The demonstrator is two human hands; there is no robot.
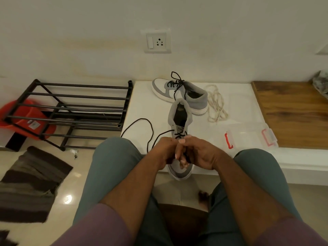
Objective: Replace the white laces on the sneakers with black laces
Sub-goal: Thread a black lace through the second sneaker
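On the white bench (142,103), one sneaker (191,96) stands laced black at the back edge. The near sneaker (180,118) overhangs the front edge, half-threaded. Both the left hand (164,153) and right hand (200,153) pinch its black lace (150,128); next eyelet needs feeding. White laces (215,103) lie discarded behind.

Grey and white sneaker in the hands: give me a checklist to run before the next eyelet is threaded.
1. Grey and white sneaker steadied on the white ledge: ok, left hand and right hand both grip it.
2. Thin black lace free of snags: ok, it loops loosely over the ledge.
3. Lace tip pinched: cannot tell, fingers hide it.
4. Lower eyelets crossed: cannot tell, hidden.
5. Removed white laces out of the way: ok, beside the far laced sneaker.
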